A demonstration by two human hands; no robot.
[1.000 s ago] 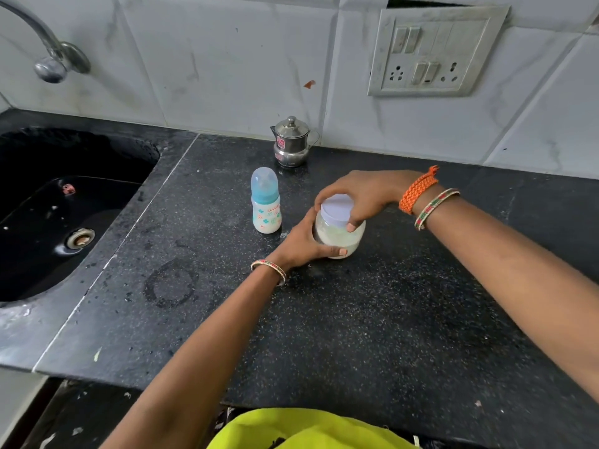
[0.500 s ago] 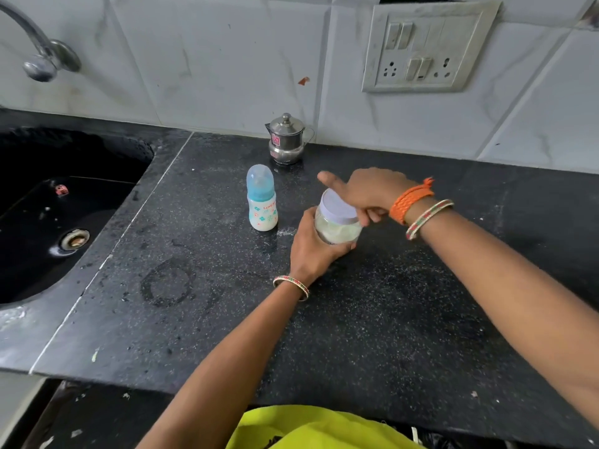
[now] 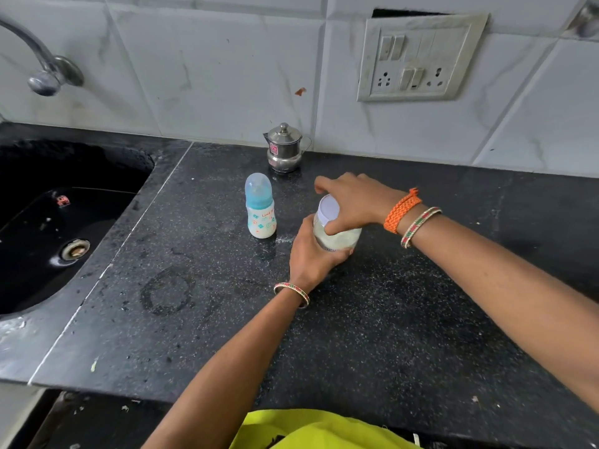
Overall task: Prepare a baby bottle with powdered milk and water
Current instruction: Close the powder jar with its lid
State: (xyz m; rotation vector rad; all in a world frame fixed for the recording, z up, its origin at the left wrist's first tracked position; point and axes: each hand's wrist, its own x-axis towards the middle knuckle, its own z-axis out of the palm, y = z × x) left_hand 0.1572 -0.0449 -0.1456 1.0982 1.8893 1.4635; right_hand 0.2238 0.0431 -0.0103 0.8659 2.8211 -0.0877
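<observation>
A small baby bottle (image 3: 260, 207) with a blue cap and a patterned white body stands upright on the black counter (image 3: 372, 335). To its right is a clear jar of pale powder (image 3: 340, 238) with a lilac lid (image 3: 329, 207). My left hand (image 3: 312, 254) wraps around the jar's body from the near left. My right hand (image 3: 355, 202) comes from the right and grips the lid with thumb and fingers. The jar's far side is hidden by my hands.
A small steel pot with a lid (image 3: 284, 148) stands at the back by the tiled wall. A black sink (image 3: 58, 228) with a tap (image 3: 45, 71) above lies at the left. A switch panel (image 3: 418, 58) is on the wall. A little white powder (image 3: 283, 240) lies by the jar.
My right hand has turned on the lid: the thumb swung from the left, pointing outward, down to the jar's near side. The left hand keeps its hold on the jar.
</observation>
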